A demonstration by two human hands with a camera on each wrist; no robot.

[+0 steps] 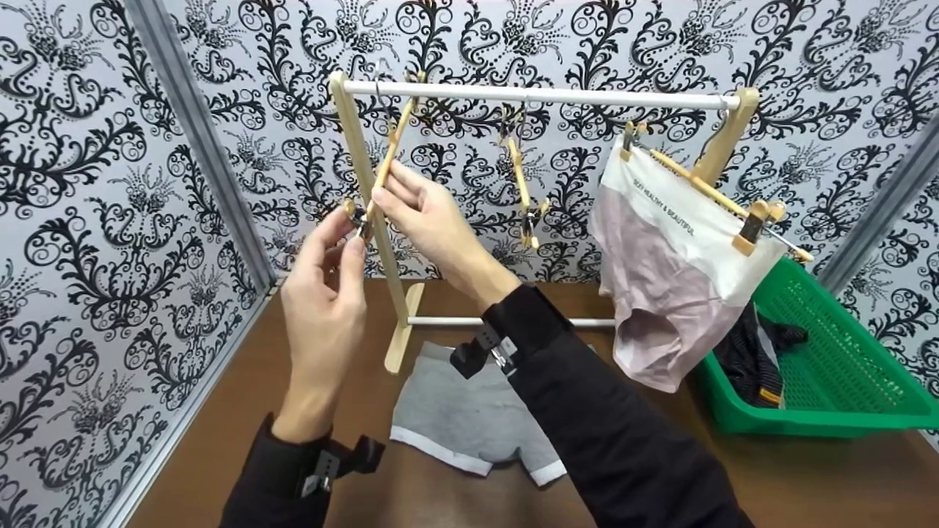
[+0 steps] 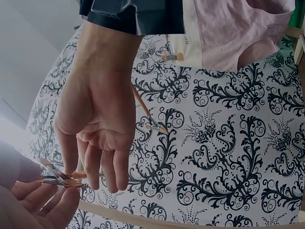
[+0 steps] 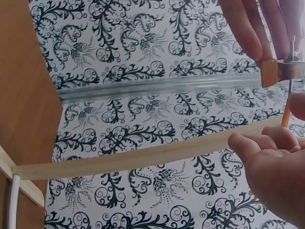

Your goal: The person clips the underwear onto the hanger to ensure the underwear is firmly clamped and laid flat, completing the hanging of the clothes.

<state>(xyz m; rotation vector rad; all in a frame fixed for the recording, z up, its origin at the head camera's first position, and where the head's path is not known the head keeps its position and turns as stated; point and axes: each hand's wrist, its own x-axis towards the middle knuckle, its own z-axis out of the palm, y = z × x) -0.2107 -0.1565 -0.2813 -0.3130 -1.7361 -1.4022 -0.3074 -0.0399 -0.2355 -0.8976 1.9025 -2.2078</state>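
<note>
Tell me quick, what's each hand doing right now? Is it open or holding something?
Left hand: closed, pinching a clip on the hanger.
Right hand: closed, holding that same hanger.

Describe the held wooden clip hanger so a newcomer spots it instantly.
Find the white-railed pale wooden rack. By its left post hangs the slender tan wooden clip hanger. Only this one is handled: the bare right hand holds it, the bare left hand pinches its black clip.
</note>
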